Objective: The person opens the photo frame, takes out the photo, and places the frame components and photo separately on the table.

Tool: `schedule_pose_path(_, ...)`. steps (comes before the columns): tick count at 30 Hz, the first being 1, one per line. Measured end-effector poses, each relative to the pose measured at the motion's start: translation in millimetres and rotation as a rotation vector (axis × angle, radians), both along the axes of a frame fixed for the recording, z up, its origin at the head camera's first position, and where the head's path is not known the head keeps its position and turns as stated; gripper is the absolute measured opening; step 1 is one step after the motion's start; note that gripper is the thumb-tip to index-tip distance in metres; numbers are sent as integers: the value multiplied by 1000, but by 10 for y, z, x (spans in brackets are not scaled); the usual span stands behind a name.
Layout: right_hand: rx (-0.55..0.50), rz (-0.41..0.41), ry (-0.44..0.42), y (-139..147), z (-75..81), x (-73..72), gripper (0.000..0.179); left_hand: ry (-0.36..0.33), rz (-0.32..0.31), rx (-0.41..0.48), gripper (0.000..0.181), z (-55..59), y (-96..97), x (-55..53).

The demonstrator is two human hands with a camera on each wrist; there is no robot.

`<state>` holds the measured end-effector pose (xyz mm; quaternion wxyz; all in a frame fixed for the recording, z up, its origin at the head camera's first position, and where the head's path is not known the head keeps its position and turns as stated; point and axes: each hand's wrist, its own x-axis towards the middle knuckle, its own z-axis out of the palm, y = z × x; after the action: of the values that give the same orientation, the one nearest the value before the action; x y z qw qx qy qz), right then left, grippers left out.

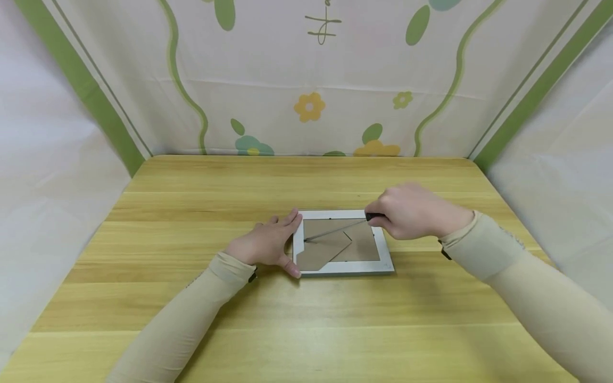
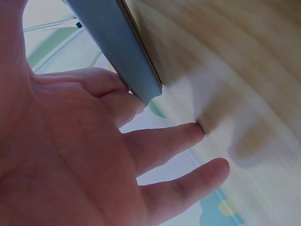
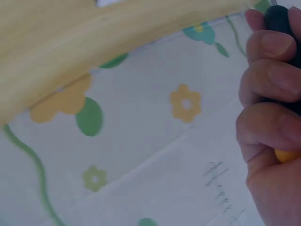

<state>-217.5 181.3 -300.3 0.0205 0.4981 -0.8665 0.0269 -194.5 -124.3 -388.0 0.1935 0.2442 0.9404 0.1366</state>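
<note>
A white picture frame point(image 1: 351, 266) lies on its face on the wooden table, its brown backing board point(image 1: 364, 244) uppermost. My left hand point(image 1: 268, 242) rests along the frame's left side, thumb at the near corner and fingertips at the far one. The left wrist view shows its fingers spread, two at the frame's corner and two reaching beyond it. My right hand point(image 1: 407, 213) grips a screwdriver point(image 1: 335, 230) by its dark handle, which has an orange end point(image 3: 287, 156). The slanting metal shaft crosses over the board, its tip at the board's left edge.
The wooden table point(image 1: 306, 340) runs back to a white cloth point(image 1: 258, 64) printed with flowers and leaves. White side panels with green borders stand to the left and right. A flap cut point(image 1: 337, 251) shows in the backing board.
</note>
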Motion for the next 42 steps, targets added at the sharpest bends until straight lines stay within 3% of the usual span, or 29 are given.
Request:
schedule_pose_path(9,242,-43,162,-534,466,126,41,4,-6,-9,131,10,-14,-1)
schedule_pose_path(18,407,-69,178,-972,705,190,32,13,-14,-25,132,-2,-7,-29)
schedule_pose_path(27,524,-59,188,-1328,802,265,23,15,-20,-24,133,-8,-36,-31)
schedule_pose_path(42,637,-97,155,-1616,882,287,12,12,-23,16,133,-19,-42,-31)
